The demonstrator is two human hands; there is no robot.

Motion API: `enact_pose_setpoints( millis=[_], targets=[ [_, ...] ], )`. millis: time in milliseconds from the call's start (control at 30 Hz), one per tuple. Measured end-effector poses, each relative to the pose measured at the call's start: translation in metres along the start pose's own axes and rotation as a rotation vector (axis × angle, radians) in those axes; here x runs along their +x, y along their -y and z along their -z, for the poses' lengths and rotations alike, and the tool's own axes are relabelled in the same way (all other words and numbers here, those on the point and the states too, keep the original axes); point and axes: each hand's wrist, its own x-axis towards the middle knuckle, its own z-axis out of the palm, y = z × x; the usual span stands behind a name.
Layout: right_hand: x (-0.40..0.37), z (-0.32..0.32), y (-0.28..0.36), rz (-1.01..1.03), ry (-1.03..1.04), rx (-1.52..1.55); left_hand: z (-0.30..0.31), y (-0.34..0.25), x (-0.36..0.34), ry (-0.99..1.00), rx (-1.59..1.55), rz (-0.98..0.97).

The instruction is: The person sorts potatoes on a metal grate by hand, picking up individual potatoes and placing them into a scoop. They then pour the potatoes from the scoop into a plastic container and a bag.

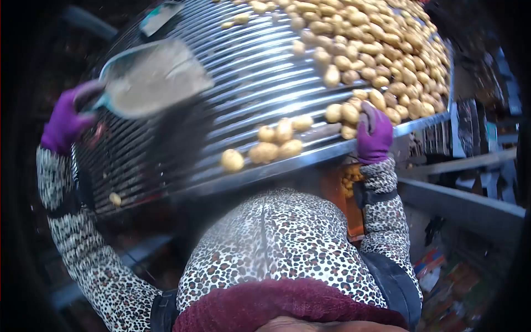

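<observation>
In the head view my left hand (71, 115), in a purple glove, is closed around the handle of a teal dustpan (157, 80). Its broad pan looks dusty and hangs over the left part of a ribbed metal rack (243, 102). My right hand (374, 133), also purple-gloved, is at the rack's front rim beside the heap of potatoes (381, 50). Its fingers are curled and pressed together against nearby potatoes; what they hold, if anything, is hidden. A small group of potatoes (264, 152) lies to the left of that hand, near a dark elongated blurred thing (322, 131).
A second teal-edged pan (161, 19) lies at the rack's far left. One small potato (115, 198) rests near the front left corner. Below the rim an orange container (342, 202) holds potatoes. Metal beams (464, 199) run along the right.
</observation>
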Motion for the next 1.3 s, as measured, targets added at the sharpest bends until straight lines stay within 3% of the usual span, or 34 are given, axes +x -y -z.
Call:
enact_pose_setpoints(
  millis=[100,133,167,200,233,300,333,400,433,533,567,633,667,767,800,833,967,1033,1200,1300],
  targets=[
    [-0.004,-0.01,-0.009,-0.038,0.0,0.057,-0.027,0.009,-0.121,-0.041,-0.104,0.261],
    [-0.003,-0.009,-0.008,-0.03,0.004,0.067,-0.04,0.008,-0.15,-0.011,-0.108,0.214],
    [-0.003,-0.007,-0.006,-0.025,0.008,0.071,-0.048,-0.037,-0.156,0.044,-0.328,0.572],
    [-0.004,-0.009,-0.004,-0.018,0.015,0.069,-0.06,-0.048,-0.166,0.101,-0.426,0.747],
    [-0.004,-0.009,-0.003,-0.029,0.015,0.077,-0.073,-0.036,-0.181,0.098,-0.435,0.742],
    [-0.003,-0.006,-0.006,-0.034,0.003,0.067,-0.11,-0.002,-0.196,-0.041,-0.566,0.371],
    [-0.004,-0.006,-0.006,-0.027,0.004,0.032,-0.12,-0.001,-0.188,-0.044,-0.568,0.35],
    [-0.004,-0.006,-0.006,-0.021,-0.006,0.008,-0.128,-0.015,-0.16,0.037,-0.313,0.234],
    [-0.003,-0.008,-0.008,-0.011,-0.005,0.015,-0.125,-0.024,-0.141,0.043,-0.318,0.219],
    [-0.001,-0.004,-0.01,0.0,-0.006,-0.013,-0.119,-0.057,-0.091,0.174,-0.648,0.432],
    [-0.003,-0.003,-0.01,0.004,-0.019,-0.041,-0.127,-0.059,-0.073,0.177,-0.636,0.397],
    [-0.001,0.004,-0.007,-0.019,0.014,-0.029,-0.149,-0.064,-0.032,0.122,-0.471,-0.074],
    [0.003,0.004,-0.005,-0.01,0.011,-0.023,-0.141,-0.079,-0.009,0.199,-0.552,0.107],
    [0.006,0.013,-0.003,-0.022,-0.012,-0.011,-0.149,-0.133,0.052,0.207,-0.7,0.201],
    [0.009,0.023,0.001,-0.021,0.004,0.011,-0.16,-0.126,0.073,0.138,-0.513,-0.025],
    [0.011,0.025,0.001,-0.04,-0.013,-0.008,-0.161,-0.138,0.097,0.153,-0.503,-0.053],
    [0.011,0.03,0.005,-0.075,-0.103,0.013,-0.167,-0.198,0.166,0.209,-0.509,0.034],
    [0.014,0.046,0.004,-0.101,-0.035,0.05,-0.154,-0.23,0.175,0.208,-0.597,0.14],
    [0.013,0.038,0.0,-0.09,-0.032,0.046,-0.131,-0.21,0.195,0.201,-0.631,0.013],
    [0.012,0.039,-0.002,-0.067,0.004,0.029,-0.103,-0.216,0.186,0.076,-0.676,-0.05]
  ],
)
